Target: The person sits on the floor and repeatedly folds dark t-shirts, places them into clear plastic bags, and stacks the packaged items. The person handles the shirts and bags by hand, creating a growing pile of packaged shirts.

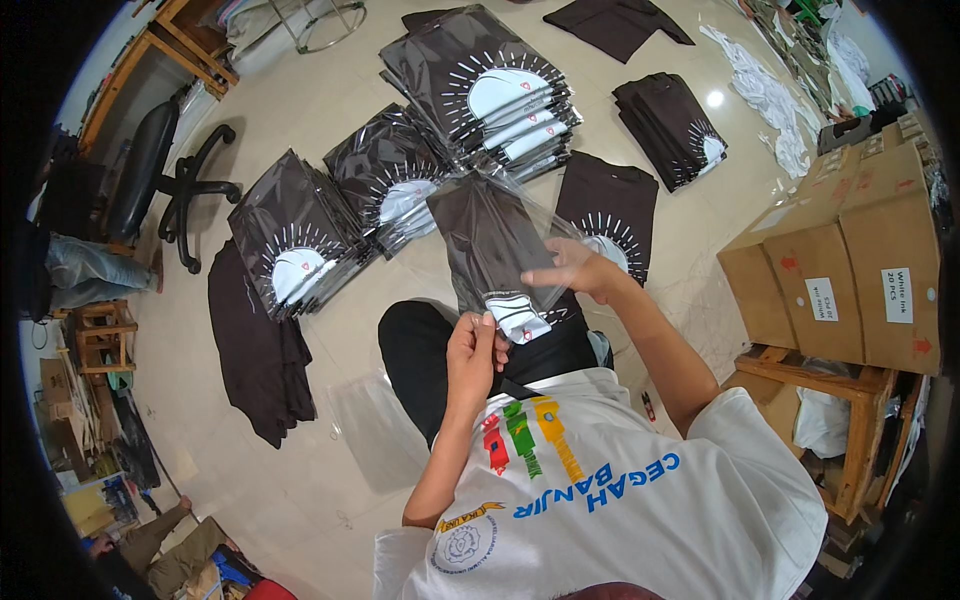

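A folded dark brown T-shirt point(487, 225) with a white half-circle print lies in a clear plastic bag point(551, 217) above my lap. My left hand point(474, 349) pinches the near edge of the bag beside the print. At the bag's right side is my right hand point(589, 271), blurred, its thumb and forefinger apart over the shirt. Clear film crosses its fingers, and whether they grip it is hard to see. Just beyond that hand, another folded dark T-shirt point(606, 191) lies on the floor.
Stacks of bagged T-shirts point(431, 79) stand ahead, with an unbagged stack point(660, 124) at right. Dark shirts point(255, 360) and flat clear bags point(379, 427) lie at left. Cardboard boxes point(817, 255) rise at right. An office chair point(184, 176) and another person's legs point(101, 262) are at left.
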